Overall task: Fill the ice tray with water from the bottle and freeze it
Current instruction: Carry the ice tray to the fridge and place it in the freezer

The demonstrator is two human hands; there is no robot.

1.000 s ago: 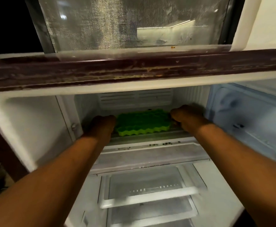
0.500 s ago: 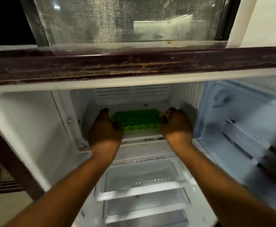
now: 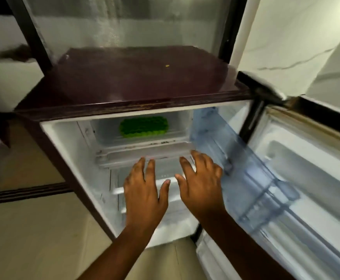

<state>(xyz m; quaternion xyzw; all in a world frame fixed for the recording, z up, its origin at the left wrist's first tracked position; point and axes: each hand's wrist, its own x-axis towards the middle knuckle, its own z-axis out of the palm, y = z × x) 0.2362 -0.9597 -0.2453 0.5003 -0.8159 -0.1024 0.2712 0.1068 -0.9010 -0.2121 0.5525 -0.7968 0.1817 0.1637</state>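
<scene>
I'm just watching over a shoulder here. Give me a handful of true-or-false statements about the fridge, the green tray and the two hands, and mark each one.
1. The green ice tray sits inside the top compartment of the fridge. True.
2. The left hand is gripping the tray. False: it hangs open in front of the fridge, clear of the tray.
3. The right hand is empty, its fingers spread. True.
4. The fridge door is shut. False: it stands open on the right.
5. A water bottle stands next to the tray. False: no bottle shows in this view.
</scene>
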